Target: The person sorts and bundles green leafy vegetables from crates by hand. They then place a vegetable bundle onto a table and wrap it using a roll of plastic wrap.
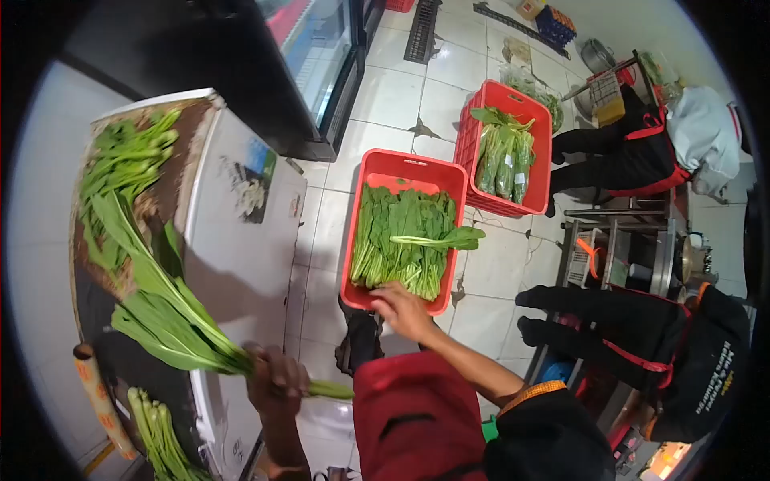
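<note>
Smooth pale-green stalks (180, 301), broad-leaved, are gripped in the closed left hand (277, 377), beside the white-sided unit (228, 280). Rigid red crate (409, 164), rectangular: flat layers of greens (393, 220) held; one stem (429, 240) laid over its right rim. Glossy floor tiles (325, 224) exposed between unit and crate. Right hand (405, 313) curled at near rim; whether anything is pinched cannot be told.

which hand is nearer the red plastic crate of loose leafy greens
Right. The right hand is at the crate's near rim; the left hand is off to the left, gripping long green stalks.
</note>
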`<state>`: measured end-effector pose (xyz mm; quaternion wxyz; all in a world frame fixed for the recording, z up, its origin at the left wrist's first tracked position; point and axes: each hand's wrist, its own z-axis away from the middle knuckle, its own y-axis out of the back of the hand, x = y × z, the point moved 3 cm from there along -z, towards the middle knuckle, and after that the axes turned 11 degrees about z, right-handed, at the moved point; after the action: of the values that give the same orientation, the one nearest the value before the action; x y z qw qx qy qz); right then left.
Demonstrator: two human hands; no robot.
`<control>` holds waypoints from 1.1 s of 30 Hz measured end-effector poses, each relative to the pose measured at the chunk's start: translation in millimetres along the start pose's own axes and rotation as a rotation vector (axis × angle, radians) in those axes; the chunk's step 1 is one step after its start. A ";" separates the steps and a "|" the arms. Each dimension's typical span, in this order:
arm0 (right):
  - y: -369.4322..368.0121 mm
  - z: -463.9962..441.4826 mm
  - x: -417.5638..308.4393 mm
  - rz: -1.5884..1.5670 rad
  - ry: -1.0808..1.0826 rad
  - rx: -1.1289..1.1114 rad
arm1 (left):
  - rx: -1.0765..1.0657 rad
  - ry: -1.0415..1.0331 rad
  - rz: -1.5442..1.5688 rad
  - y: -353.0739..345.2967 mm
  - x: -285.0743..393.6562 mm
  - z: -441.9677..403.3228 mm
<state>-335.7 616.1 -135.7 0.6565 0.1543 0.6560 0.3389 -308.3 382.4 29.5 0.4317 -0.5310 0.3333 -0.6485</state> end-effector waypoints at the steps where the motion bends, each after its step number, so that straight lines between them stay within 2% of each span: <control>1: -21.6 -4.6 64.9 0.116 -0.051 -0.020 | 0.019 0.078 -0.015 14.2 -21.5 -6.7; 3: -49.8 -21.3 171.1 0.335 -0.259 -0.150 | 0.085 0.171 -0.009 39.0 -67.9 -7.9; 5: -68.3 -43.2 255.3 0.596 -0.219 -0.065 | 0.066 0.268 0.008 60.8 -110.5 -9.1; 7: -88.6 -56.9 319.8 0.685 -0.343 -0.181 | 0.072 0.343 0.077 92.5 -145.9 -12.5; 9: -99.4 -64.1 347.0 0.746 -0.358 -0.245 | 0.088 0.423 0.166 123.5 -176.3 -15.7; 11: -110.7 -56.3 362.6 0.817 -0.336 -0.301 | 0.133 0.439 0.114 153.5 -198.0 -18.1; 13: -109.2 -55.4 375.0 0.931 -0.207 -0.236 | 0.229 0.503 0.065 159.7 -212.5 -27.2; 15: -76.1 -47.0 343.2 0.828 -0.237 -0.168 | 0.279 0.541 -0.075 161.5 -217.3 -34.6; 19: 27.8 -24.1 243.7 0.466 -0.014 0.191 | 0.274 0.545 -0.156 149.4 -213.0 -48.1; 21: 87.7 -13.8 179.0 0.440 0.039 0.224 | 0.237 0.587 -0.184 135.5 -200.5 -49.1; 25: 177.5 -0.7 49.1 0.415 0.340 0.260 | 0.154 0.719 -0.174 80.0 -190.5 -56.9; 27: 197.6 2.6 -10.1 0.435 0.463 0.195 | 0.008 0.774 -0.077 48.3 -188.2 -59.7; 28: 200.4 1.6 -35.6 0.348 0.507 0.109 | -0.028 0.781 -0.049 30.6 -185.9 -58.5; 29: 199.0 4.1 -57.7 0.427 0.548 0.058 | -0.062 0.785 -0.025 14.0 -182.6 -59.5; 31: 187.7 12.8 -92.8 0.388 0.533 -0.029 | -0.121 0.759 0.061 -11.9 -174.3 -61.5; 33: 188.9 23.9 -130.7 0.520 0.559 0.034 | -0.043 0.567 -0.113 -40.7 -155.5 -58.5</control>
<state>-346.6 673.8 87.7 0.3417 0.2281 0.7543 0.5122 -364.0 539.5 -9.1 0.2731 -0.3551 0.4241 -0.7871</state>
